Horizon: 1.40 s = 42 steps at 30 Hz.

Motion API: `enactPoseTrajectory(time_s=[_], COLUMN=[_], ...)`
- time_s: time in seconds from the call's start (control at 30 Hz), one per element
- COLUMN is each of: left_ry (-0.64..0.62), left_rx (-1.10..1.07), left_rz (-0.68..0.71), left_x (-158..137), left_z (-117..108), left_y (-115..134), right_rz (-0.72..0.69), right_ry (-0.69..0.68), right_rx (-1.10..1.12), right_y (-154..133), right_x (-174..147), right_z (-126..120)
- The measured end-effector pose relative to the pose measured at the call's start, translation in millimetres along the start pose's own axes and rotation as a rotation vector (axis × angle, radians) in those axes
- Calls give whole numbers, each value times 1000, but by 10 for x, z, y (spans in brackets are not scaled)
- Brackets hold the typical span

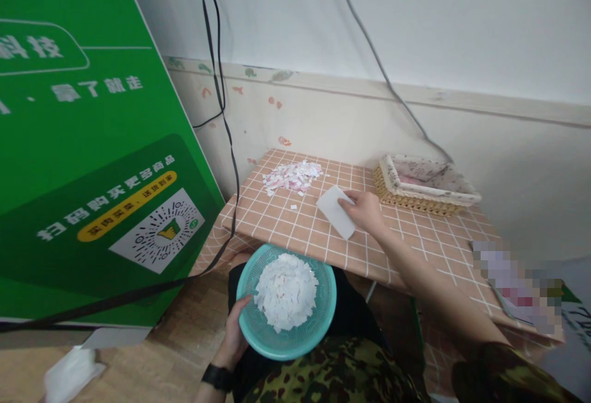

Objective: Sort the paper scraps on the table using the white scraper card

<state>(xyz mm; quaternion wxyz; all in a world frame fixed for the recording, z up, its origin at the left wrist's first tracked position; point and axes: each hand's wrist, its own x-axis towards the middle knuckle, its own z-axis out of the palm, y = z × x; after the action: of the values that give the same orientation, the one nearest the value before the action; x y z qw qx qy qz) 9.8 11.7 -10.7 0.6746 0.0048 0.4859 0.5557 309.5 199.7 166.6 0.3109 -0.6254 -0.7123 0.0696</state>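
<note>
A teal plastic colander (329, 314) rests on my lap, with a mound of small white paper pieces (287, 292) in it. My left hand (236, 329) is closed on the colander's left rim, thumb over the edge. Above the table, my right hand (362, 209) pinches a flat white card (335, 212) by its right side. Left of the card, a loose pile of white and pinkish paper bits (293, 176) lies on the checked tablecloth (272, 221). One small scrap (294, 207) sits apart from that pile.
A cloth-lined wicker basket (422, 191) stands by the wall at the table's right. A green printed panel (92, 144) rises at the left, with a black cable (233, 175) hanging before it. A white plastic bag (71, 375) lies on the floor.
</note>
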Motion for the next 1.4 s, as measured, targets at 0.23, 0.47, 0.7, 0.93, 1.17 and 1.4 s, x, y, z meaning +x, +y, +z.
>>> enactPoseTrajectory(time_s=[0.23, 0.47, 0.7, 0.93, 1.17, 1.4], left_ry=[-23, -39, -18, -11, -9, 9], left_rx=[11, 3, -15, -20, 1, -12], left_rz=[5, -9, -19, -18, 2, 20], left_x=[6, -29, -4, 57, 24, -18], left_z=[-1, -1, -15, -45, -26, 17], left_y=[2, 16, 8, -17, -8, 12], right_rz=[-51, -46, 63, 61, -186, -344], right_ry=[-70, -96, 2, 7, -68, -149], right_rx=[225, 253, 60, 60, 63, -229], right_y=[-243, -546, -2, 404, 73, -463], right_x=[-82, -208, -69, 145, 316, 549], right_z=[91, 353, 110, -219, -168, 112])
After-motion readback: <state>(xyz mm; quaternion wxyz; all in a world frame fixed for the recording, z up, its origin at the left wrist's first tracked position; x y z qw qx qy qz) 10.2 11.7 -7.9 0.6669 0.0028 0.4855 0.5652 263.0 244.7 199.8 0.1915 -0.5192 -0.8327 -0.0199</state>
